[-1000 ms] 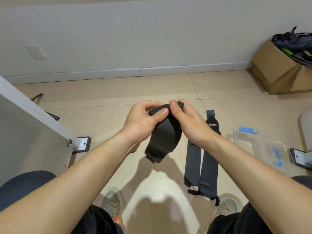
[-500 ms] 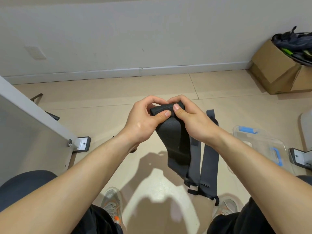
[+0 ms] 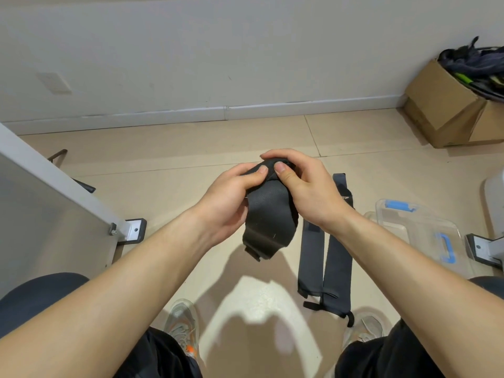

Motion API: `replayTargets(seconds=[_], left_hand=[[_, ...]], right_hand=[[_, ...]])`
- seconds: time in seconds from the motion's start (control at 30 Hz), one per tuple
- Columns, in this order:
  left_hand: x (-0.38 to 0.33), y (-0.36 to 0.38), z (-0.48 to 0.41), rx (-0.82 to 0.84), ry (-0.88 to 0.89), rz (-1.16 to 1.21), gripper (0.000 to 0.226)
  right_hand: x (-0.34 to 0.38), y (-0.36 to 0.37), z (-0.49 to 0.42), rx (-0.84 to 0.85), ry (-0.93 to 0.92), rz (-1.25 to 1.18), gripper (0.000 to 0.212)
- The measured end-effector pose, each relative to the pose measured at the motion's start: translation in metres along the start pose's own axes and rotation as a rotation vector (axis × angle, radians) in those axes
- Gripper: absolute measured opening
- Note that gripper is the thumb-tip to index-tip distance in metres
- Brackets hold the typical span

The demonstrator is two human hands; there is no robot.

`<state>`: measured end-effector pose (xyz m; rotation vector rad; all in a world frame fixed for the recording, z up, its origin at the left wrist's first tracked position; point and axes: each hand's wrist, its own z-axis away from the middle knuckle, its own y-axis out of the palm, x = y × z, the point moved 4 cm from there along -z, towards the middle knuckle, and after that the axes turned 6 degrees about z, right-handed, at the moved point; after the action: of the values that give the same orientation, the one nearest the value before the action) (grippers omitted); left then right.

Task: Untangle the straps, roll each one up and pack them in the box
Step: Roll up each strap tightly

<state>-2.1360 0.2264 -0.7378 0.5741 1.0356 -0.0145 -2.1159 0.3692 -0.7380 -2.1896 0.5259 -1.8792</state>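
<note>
Since the frame half a second earlier, the hanging tail of the held strap has drawn up shorter. It now ends above the floor and left of the two floor straps, no longer overlapping them.

Far left: the white panel runs diagonally, with its foot bracket on the floor. Treat that edge as the left limit of travel.

Left hand: the thumb presses the rolled top of the held strap and the fingers curl beneath it.

Right hand: the fingers arch over the roll and the thumb pinches it beside the left thumb. Both hands hold the strap at mid-height in front of the knees.

Handling, as judged: the strap looks light, soft and limp, and will probably spring loose if thumb pressure lapses. Take hold at the roll itself, not the tail, and feed the tail in by turns.

The floor straps lie flat and parallel, touching or nearly so, just right of the held tail.

Further right: the clear box with blue fittings stands near the right knee. Whether its lid is on cannot be told. The path from the hands to the box crosses only the floor straps.

The cardboard box is well apart, by the wall.
</note>
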Motion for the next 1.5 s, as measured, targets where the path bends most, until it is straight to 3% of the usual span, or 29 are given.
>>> replayTargets(seconds=[0.2, 0.33, 0.47, 0.6, 0.77, 0.9, 1.03, 1.1, 1.2, 1.3, 1.43, 1.5], left_hand=[[0.000, 0.003, 0.000, 0.016, -0.103, 0.024, 0.048], [0.000, -0.004, -0.006, -0.061, 0.004, -0.039, 0.030], [-0.004, -0.005, -0.007, -0.069, 0.056, -0.041, 0.010], [-0.001, -0.009, -0.007, -0.068, 0.106, -0.051, 0.014], [0.002, -0.007, -0.006, -0.045, 0.186, -0.135, 0.019], [0.001, -0.007, -0.007, -0.059, 0.223, -0.206, 0.029], [0.005, -0.003, -0.007, -0.096, 0.150, -0.224, 0.037], [0.005, 0.000, -0.006, -0.056, 0.110, -0.261, 0.029], [-0.001, 0.000, -0.006, -0.091, 0.172, -0.294, 0.041], [-0.003, -0.004, -0.008, -0.131, 0.235, -0.268, 0.049], [-0.003, -0.008, -0.008, -0.130, 0.293, -0.323, 0.016], [-0.005, -0.008, -0.006, -0.115, 0.337, -0.407, 0.017]], right_hand=[[0.002, 0.003, 0.000, 0.079, -0.040, 0.046, 0.031], [0.003, 0.000, -0.001, 0.108, -0.041, 0.027, 0.032], [0.003, -0.001, 0.000, 0.179, 0.079, -0.100, 0.028], [-0.003, 0.007, 0.004, 0.187, 0.214, -0.114, 0.026], [-0.007, 0.007, 0.005, 0.182, 0.222, 0.043, 0.053], [-0.005, 0.008, 0.006, 0.149, 0.211, 0.013, 0.046], [-0.002, 0.007, 0.007, 0.058, 0.163, 0.035, 0.045], [-0.001, 0.007, 0.009, 0.032, 0.122, 0.086, 0.037], [0.000, 0.009, 0.009, -0.008, 0.090, 0.117, 0.025], [-0.004, 0.011, 0.007, -0.028, 0.115, -0.011, 0.021], [-0.010, 0.018, 0.008, -0.023, 0.291, -0.312, 0.021], [-0.010, 0.021, 0.009, 0.002, 0.352, -0.392, 0.026]])
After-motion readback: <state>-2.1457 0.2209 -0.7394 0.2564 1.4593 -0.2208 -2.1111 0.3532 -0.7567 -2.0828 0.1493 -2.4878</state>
